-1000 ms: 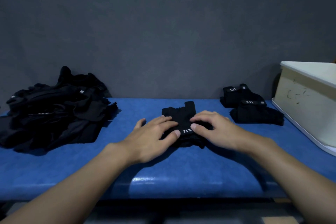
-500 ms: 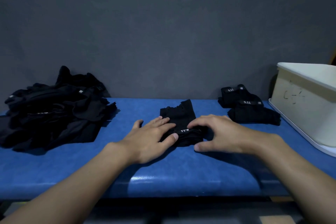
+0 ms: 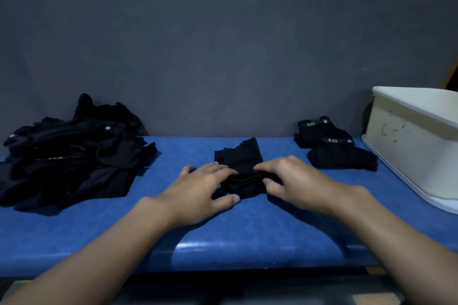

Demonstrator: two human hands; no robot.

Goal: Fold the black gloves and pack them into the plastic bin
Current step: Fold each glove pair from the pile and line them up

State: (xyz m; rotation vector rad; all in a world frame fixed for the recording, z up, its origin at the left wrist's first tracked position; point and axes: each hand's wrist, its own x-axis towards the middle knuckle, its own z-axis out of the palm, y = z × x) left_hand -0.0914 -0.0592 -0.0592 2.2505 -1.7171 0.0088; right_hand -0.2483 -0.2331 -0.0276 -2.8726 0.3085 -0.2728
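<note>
Right hand has curled onto the near cuff of the black glove at mid tabletop, grip pinching the fold, left hand pressing flat; let go early, the fold may spring open.

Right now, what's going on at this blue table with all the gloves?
A person is folding a black glove in the middle of the blue table. The left hand lies flat on its near end while the right hand pinches the folded near edge. A heap of unfolded gloves lies to the left. Two folded bundles sit on the table to the right, beside the white plastic bin.
</note>
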